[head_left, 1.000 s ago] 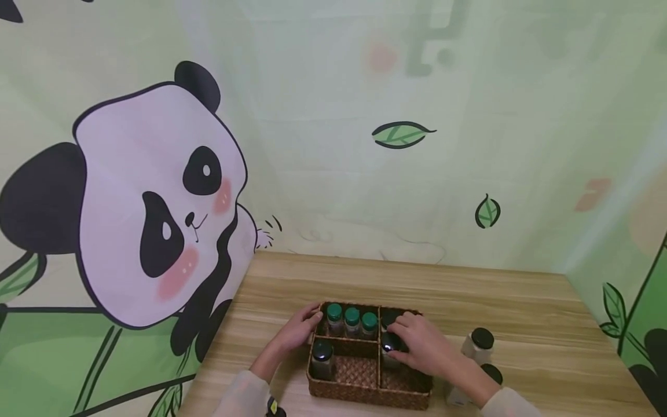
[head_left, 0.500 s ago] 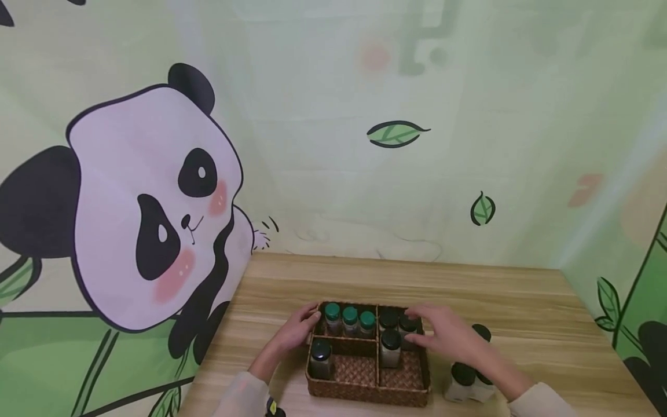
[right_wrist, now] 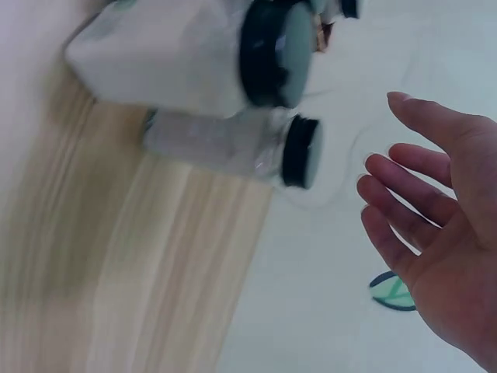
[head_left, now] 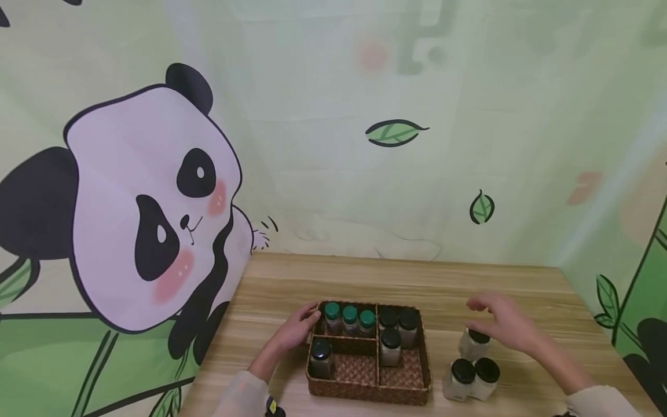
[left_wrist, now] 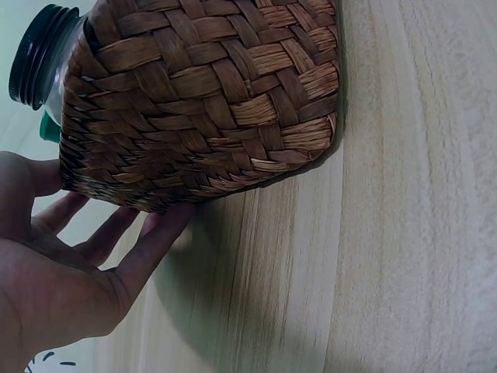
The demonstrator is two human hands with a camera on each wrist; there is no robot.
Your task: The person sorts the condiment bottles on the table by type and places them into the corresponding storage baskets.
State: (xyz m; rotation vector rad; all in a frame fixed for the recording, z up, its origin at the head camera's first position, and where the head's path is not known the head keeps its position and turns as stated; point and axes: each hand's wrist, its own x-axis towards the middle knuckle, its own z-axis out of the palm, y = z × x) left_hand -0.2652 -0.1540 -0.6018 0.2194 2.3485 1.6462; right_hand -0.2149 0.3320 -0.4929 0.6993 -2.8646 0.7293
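My left hand rests against the left end of a brown woven basket. In the left wrist view its fairly straight fingers touch the outer wall, the thumb near the rim. Inside the basket stand three green-capped bottles at back left, a black-capped jar at front left, and three black-capped jars in the right compartment. My right hand hovers, holding nothing, just above the rearmost table jar. In the right wrist view its fingers are apart from the jars.
Two more black-capped jars stand side by side on the wooden table, right of the basket. A printed panda wall rises behind the table. A small dark object lies at the front edge, partly cut off.
My right hand let go of a jar in the basket's right compartment, lifted away, and moved right over the jars on the table. The left hand stays at the basket.
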